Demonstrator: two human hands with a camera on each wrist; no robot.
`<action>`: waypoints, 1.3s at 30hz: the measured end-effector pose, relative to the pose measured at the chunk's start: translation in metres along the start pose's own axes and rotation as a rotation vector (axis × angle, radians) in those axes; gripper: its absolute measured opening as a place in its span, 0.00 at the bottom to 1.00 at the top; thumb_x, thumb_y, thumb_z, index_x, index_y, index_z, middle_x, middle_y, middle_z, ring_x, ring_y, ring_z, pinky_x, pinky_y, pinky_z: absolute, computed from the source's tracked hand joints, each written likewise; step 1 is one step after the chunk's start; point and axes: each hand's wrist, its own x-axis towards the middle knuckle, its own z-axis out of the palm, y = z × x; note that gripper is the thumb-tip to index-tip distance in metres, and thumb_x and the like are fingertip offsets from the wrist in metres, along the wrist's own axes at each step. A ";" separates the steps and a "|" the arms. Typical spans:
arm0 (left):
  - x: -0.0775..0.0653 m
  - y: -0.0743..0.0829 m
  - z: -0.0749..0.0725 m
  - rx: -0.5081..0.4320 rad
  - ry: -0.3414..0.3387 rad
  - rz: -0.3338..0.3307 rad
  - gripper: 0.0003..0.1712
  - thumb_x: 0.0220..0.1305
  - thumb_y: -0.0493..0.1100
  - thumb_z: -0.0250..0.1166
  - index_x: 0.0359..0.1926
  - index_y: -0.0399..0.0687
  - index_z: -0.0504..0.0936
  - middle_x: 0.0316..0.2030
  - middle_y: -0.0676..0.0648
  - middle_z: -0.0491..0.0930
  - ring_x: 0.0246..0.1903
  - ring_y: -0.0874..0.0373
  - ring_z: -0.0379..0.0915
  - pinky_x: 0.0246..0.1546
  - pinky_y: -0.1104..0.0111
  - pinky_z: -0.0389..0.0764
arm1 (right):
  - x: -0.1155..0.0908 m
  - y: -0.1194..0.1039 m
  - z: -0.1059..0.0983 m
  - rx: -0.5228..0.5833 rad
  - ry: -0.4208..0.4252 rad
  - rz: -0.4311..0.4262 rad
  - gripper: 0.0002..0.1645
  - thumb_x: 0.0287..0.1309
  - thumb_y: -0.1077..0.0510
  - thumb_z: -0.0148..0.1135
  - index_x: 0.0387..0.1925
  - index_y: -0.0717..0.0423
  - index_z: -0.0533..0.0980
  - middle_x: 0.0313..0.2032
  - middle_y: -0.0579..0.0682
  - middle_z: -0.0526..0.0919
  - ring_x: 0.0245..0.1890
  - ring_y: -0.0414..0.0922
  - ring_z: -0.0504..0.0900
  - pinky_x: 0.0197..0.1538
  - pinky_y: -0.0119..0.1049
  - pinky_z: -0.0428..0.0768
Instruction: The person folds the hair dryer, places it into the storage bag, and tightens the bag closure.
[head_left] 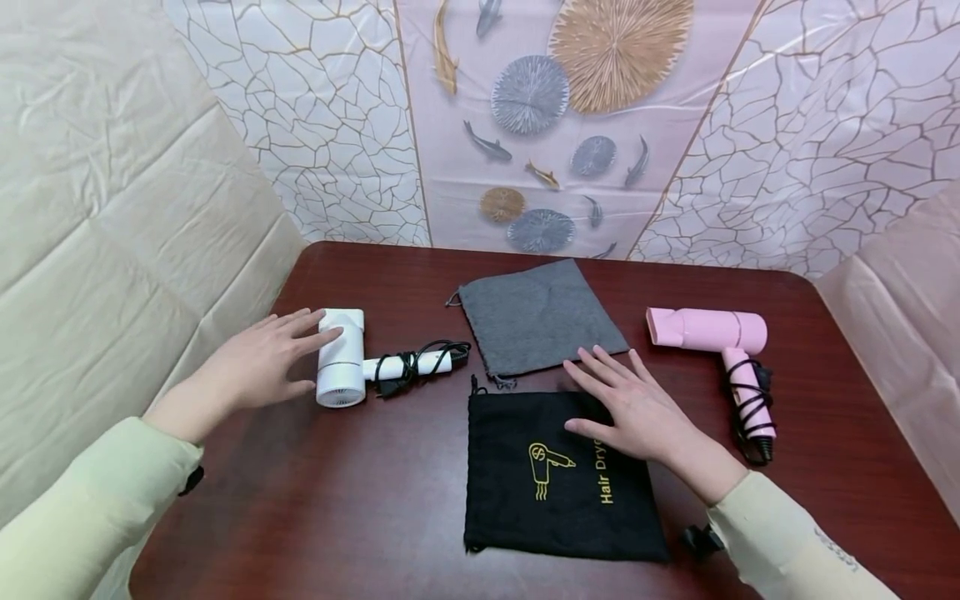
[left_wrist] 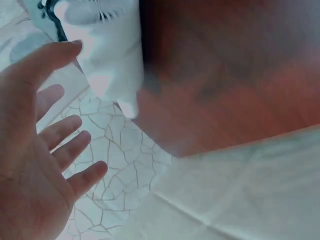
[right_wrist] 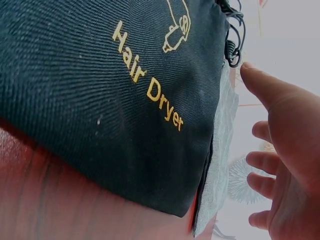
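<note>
My left hand point(head_left: 264, 360) is held with fingers spread over the near-left side of a white hair dryer point(head_left: 341, 358), whose handle is wrapped in black cord. The left wrist view shows the palm beside the dryer's body point(left_wrist: 107, 45), gripping nothing. My right hand point(head_left: 630, 404) is spread above the upper right part of a black drawstring bag point(head_left: 517, 483) printed with "Hair Dryer" and a yellow dryer picture. In the right wrist view, the fingers stand apart from the black bag point(right_wrist: 125, 150). Behind the bag lies a grey drawstring pouch point(head_left: 536, 312).
At the right of the dark red wooden table point(head_left: 337, 508) lies a pink hair dryer point(head_left: 708, 331), black cord wound round its handle. Patterned sheeting point(head_left: 337, 125) hangs behind the table, and a pale quilted cover point(head_left: 112, 167) stands along the left side.
</note>
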 end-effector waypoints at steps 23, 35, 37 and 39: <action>0.010 -0.003 0.023 0.012 0.007 0.124 0.46 0.50 0.50 0.85 0.71 0.47 0.80 0.72 0.30 0.72 0.72 0.31 0.69 0.68 0.37 0.72 | -0.006 0.007 -0.028 0.036 -0.100 0.042 0.43 0.69 0.34 0.66 0.74 0.54 0.75 0.72 0.63 0.75 0.72 0.66 0.73 0.70 0.68 0.72; 0.004 0.011 0.038 -0.063 0.109 0.118 0.44 0.55 0.62 0.82 0.66 0.41 0.83 0.69 0.33 0.78 0.69 0.34 0.74 0.71 0.37 0.70 | -0.008 0.012 -0.032 0.019 -0.114 0.066 0.40 0.69 0.34 0.66 0.70 0.55 0.79 0.68 0.65 0.79 0.67 0.63 0.79 0.61 0.64 0.80; 0.003 0.011 0.040 -0.067 0.120 0.125 0.45 0.54 0.63 0.82 0.66 0.41 0.83 0.68 0.34 0.78 0.69 0.34 0.74 0.71 0.38 0.70 | -0.008 0.012 -0.032 0.019 -0.119 0.070 0.40 0.70 0.33 0.66 0.70 0.55 0.79 0.68 0.65 0.79 0.67 0.63 0.80 0.60 0.64 0.81; 0.002 0.009 0.043 -0.061 0.134 0.138 0.47 0.51 0.62 0.83 0.67 0.42 0.82 0.68 0.34 0.78 0.68 0.34 0.75 0.71 0.38 0.70 | -0.008 0.012 -0.031 0.017 -0.124 0.077 0.40 0.70 0.33 0.65 0.70 0.55 0.79 0.67 0.65 0.80 0.67 0.62 0.80 0.60 0.64 0.81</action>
